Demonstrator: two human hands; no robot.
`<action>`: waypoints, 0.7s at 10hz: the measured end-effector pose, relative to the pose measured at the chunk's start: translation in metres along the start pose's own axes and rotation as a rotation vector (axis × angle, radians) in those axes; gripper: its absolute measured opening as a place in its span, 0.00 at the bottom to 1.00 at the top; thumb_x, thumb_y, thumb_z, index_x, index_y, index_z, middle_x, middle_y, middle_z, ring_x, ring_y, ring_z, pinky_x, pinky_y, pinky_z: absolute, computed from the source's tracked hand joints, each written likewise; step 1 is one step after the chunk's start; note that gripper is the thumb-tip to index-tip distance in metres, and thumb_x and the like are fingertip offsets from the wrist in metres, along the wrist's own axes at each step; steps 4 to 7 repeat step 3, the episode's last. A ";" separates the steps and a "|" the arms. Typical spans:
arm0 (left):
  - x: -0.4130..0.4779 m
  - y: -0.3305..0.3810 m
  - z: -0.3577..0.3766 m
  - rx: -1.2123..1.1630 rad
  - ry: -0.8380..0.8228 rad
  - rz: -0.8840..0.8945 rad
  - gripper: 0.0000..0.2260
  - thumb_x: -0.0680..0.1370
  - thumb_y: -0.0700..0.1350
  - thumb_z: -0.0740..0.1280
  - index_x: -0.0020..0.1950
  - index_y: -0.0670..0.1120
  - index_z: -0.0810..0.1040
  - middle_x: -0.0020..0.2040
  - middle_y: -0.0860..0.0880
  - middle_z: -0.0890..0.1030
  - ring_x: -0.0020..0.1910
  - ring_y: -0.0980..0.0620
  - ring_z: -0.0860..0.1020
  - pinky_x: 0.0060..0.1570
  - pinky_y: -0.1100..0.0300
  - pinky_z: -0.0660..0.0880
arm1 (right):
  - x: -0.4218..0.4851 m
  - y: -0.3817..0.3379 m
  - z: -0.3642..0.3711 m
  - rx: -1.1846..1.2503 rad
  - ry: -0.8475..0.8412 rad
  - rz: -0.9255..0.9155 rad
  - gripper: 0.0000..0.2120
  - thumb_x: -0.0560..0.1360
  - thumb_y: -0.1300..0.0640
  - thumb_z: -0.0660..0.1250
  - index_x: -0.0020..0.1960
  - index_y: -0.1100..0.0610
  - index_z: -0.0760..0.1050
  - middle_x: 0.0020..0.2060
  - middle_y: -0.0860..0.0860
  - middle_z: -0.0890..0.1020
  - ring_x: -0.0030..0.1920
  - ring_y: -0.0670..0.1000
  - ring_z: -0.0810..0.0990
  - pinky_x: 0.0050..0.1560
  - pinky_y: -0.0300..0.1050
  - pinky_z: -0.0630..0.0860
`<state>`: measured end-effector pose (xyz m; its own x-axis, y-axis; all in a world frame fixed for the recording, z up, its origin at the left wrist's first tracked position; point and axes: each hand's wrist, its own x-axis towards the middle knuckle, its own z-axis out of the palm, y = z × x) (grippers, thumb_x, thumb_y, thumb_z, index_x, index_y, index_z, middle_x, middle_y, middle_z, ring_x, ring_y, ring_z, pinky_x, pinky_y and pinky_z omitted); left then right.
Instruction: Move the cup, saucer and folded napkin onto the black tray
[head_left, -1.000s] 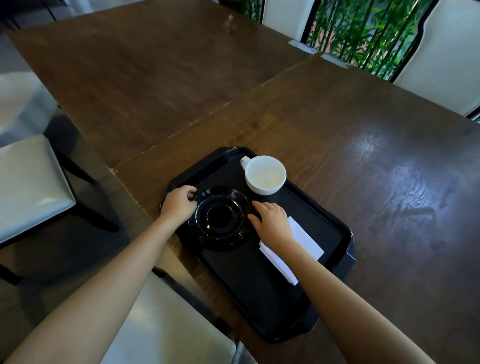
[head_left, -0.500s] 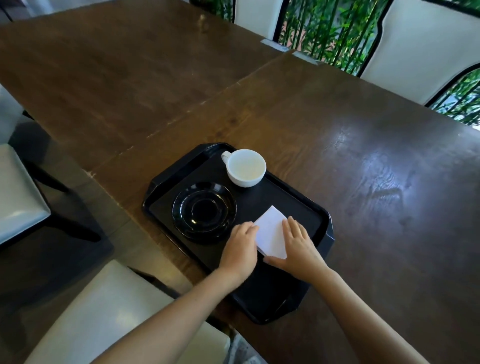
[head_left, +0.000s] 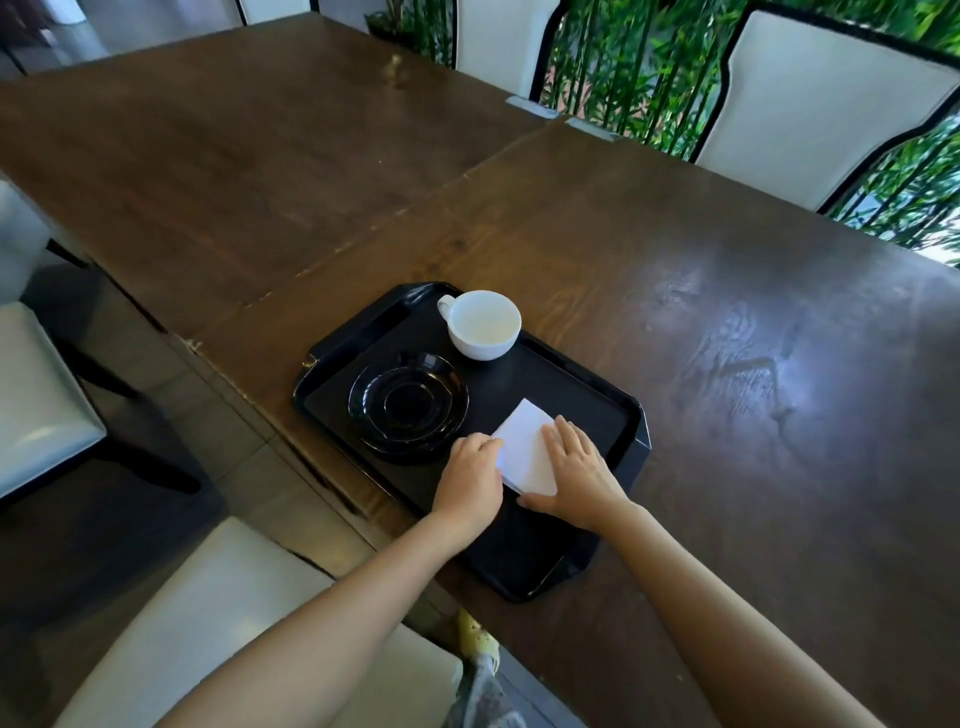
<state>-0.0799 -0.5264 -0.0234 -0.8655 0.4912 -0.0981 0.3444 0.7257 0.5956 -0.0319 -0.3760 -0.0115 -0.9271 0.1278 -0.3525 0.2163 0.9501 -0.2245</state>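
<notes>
A black tray (head_left: 597, 395) lies on the dark wooden table near its front edge. On it stand a white cup (head_left: 484, 323) at the far end and a black saucer (head_left: 408, 402) beside it, apart from each other. A white folded napkin (head_left: 524, 449) lies flat on the tray's middle. My left hand (head_left: 470, 480) touches the napkin's left edge with curled fingers. My right hand (head_left: 579, 475) rests flat on the napkin's right side, fingers spread.
The wooden table (head_left: 727, 312) stretches far and to the right. White-backed chairs (head_left: 815, 98) stand at the far side before green bamboo. White chair seats (head_left: 218, 618) are near me and at the left (head_left: 36, 400).
One second ago my hands were at the saucer. Both then moved to the napkin, which now lies square on the tray. Since half a second ago they have hardly shifted.
</notes>
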 end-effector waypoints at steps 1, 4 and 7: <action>0.003 0.003 -0.004 0.034 -0.039 -0.012 0.17 0.76 0.35 0.57 0.65 0.40 0.71 0.63 0.44 0.73 0.63 0.45 0.67 0.59 0.56 0.68 | -0.001 -0.001 -0.008 0.010 -0.057 0.018 0.52 0.68 0.34 0.66 0.76 0.59 0.43 0.77 0.57 0.45 0.77 0.57 0.43 0.75 0.51 0.47; 0.014 0.021 -0.030 0.148 -0.266 -0.101 0.20 0.78 0.40 0.58 0.70 0.41 0.66 0.68 0.40 0.69 0.66 0.41 0.67 0.63 0.52 0.67 | -0.001 -0.004 -0.042 0.080 -0.238 0.067 0.47 0.71 0.35 0.63 0.77 0.56 0.43 0.77 0.55 0.46 0.76 0.58 0.45 0.73 0.56 0.53; 0.014 0.021 -0.030 0.148 -0.266 -0.101 0.20 0.78 0.40 0.58 0.70 0.41 0.66 0.68 0.40 0.69 0.66 0.41 0.67 0.63 0.52 0.67 | -0.001 -0.004 -0.042 0.080 -0.238 0.067 0.47 0.71 0.35 0.63 0.77 0.56 0.43 0.77 0.55 0.46 0.76 0.58 0.45 0.73 0.56 0.53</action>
